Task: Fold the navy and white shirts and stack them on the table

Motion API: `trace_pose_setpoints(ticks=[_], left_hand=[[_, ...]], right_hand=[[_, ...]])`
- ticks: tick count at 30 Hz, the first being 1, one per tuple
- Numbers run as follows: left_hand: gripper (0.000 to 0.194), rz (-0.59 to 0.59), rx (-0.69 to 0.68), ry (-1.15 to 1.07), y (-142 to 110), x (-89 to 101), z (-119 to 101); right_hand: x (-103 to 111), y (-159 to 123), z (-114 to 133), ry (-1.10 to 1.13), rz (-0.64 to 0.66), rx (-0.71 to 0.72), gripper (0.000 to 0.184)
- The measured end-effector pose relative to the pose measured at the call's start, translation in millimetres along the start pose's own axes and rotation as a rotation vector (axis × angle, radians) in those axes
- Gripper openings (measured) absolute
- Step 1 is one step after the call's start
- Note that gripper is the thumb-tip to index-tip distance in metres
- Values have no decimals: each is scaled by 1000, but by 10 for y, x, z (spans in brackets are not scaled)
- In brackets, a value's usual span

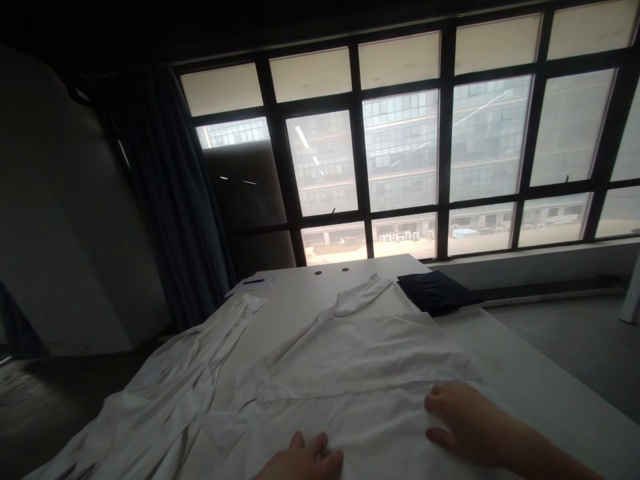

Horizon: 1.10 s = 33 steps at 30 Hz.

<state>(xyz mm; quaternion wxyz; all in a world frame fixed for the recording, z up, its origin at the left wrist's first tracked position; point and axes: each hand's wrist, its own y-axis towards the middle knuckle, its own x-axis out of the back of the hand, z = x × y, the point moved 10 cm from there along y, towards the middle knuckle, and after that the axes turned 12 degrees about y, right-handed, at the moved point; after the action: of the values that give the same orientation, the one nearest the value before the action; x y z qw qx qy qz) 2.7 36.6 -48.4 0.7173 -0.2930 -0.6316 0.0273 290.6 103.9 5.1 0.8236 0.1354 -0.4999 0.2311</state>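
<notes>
My left hand (306,459) is bending its fingers over the white garment (365,353); I cannot tell its grip. My right hand (465,420) is resting open, thumb parted, apparently keeping fabric flat. White cloth (185,363) is lying left of both. Beyond them, a dark bundle (437,291) is edging the counter (290,287).
</notes>
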Motion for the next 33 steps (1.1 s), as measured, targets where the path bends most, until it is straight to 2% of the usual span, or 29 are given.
trace_pose_setpoints(ticks=[2, 4, 6, 7, 10, 12, 14, 16, 18, 20, 23, 29, 31, 33], left_hand=[[55, -112, -96, -13, 29, 348, -191], [53, -306, -126, 13, 166, 764, -354], [53, -447, -123, 22, 426, 1033, -458], [56, -462, -112, 9, 601, 1073, -463], [69, -382, -64, -10, 1111, 936, -256], [76, -400, -11, -2, 1260, 857, 78], [74, -433, 93, 10, 1246, 803, 549], [73, -447, 185, 8, 1129, 760, 1018], [72, -463, 275, 10, 969, 739, 1412], [70, -475, 326, 23, 831, 712, 1647], [68, -483, 340, 53, 690, 596, 1721], [78, -445, 310, 115, 339, 173, 1525], [78, -415, 306, 101, 221, 142, 1423], [71, -378, 294, 74, 180, 218, 1237]], right_hand=[[65, 144, 281, 3, -38, 65, 31], [35, 373, 552, 44, -101, 158, 34], [-131, 657, 673, 87, -119, 191, 45], [-253, 808, 652, 97, -100, 170, 49], [-526, 1184, 378, 64, -33, 108, 61], [-509, 1339, 10, 8, -35, 33, 70], [-352, 1406, -477, -54, -62, -110, 75], [-143, 1389, -933, -99, -95, -247, 77], [21, 1329, -1242, -119, -124, -321, 77], [83, 1245, -1405, -128, -138, -352, 76], [10, 1064, -1466, -150, -157, -352, 76], [-159, 503, -1387, -199, -235, -264, 76], [-121, 382, -1308, -238, -231, -272, 73], [-78, 384, -1100, -253, -213, -258, 67]])
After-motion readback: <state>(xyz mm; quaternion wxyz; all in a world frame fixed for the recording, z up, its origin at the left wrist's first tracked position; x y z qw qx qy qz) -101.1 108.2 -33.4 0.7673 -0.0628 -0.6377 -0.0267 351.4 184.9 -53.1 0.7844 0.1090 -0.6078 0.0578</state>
